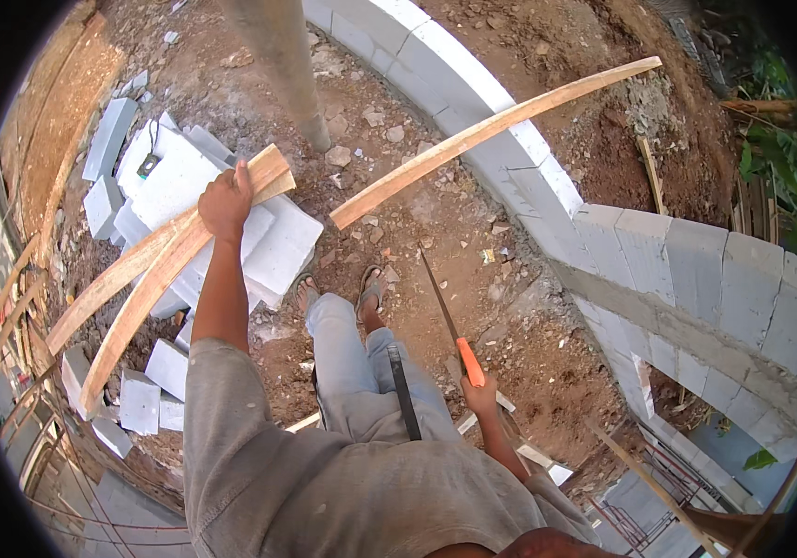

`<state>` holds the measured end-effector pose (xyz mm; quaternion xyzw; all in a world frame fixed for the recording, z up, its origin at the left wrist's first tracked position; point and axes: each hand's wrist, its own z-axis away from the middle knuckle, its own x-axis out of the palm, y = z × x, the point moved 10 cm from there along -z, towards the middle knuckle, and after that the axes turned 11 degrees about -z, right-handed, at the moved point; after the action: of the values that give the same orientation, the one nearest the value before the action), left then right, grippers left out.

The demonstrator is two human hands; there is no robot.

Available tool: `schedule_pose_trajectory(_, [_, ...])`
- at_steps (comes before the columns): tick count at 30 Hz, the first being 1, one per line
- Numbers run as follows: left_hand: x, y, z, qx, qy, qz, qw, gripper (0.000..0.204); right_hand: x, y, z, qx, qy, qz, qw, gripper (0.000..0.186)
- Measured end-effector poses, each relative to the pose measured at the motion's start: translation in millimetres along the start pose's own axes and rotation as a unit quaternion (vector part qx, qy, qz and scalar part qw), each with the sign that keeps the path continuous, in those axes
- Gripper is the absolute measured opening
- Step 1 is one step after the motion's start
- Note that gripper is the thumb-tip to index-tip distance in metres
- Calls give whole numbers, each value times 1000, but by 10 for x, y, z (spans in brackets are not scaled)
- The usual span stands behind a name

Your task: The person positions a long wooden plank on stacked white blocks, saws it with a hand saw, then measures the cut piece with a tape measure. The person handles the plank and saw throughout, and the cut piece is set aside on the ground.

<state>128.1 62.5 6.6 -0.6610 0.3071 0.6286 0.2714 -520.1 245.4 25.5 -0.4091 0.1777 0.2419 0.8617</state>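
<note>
My left hand [226, 203] is closed round two wooden battens [142, 312] near their upper ends. They overlap at the grip and fan apart toward the lower left, above a heap of pale blocks [170, 181]. On my other side, my right hand [480, 395] grips a handsaw [470, 361] by its orange handle. Its narrow, tapering blade points forward over the soil, touching nothing. A third wooden batten [501, 127] lies ahead, its far part across the low block wall [473, 70] and its near end over the ground.
A thick round post [291, 84] stands ahead. The block wall curves along my right, with a wider stepped part [696, 270]. Stones and rubble [338, 153] litter the brown soil. A small dark object with a cord [148, 166] rests on the blocks. Loose sticks [649, 177] lie beyond the wall.
</note>
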Motion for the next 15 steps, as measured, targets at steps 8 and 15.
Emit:
schedule_pose_trajectory(8, [27,275,-103,58,31,-31,997,60,-76,1578,-910,179,305,184,917,60])
schedule_pose_trajectory(15, [57,126,-82,44,20,-53,997,68,754,-333,-1304,131,10,-222,966,52])
